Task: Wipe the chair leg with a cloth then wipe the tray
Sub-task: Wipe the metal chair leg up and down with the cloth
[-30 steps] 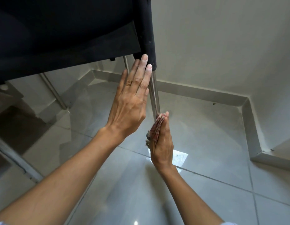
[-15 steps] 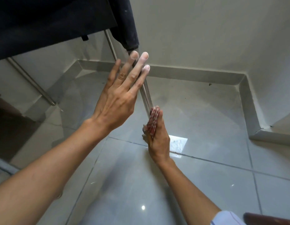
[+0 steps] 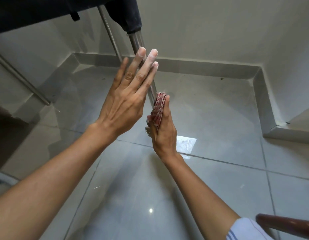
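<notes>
Right hand (image 3: 165,130) is pressing the folded cloth (image 3: 159,110) flat-fingered against the chair leg (image 3: 139,47); left hand (image 3: 126,103), fingers straight, is bracing it just above. Loosely held, that cloth could be slipping off. No tray showing.

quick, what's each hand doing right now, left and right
Left hand: open, fingers straight, resting against the chair leg, holding nothing.
Right hand: fingers straight, pressing the folded red cloth against the leg.
</notes>
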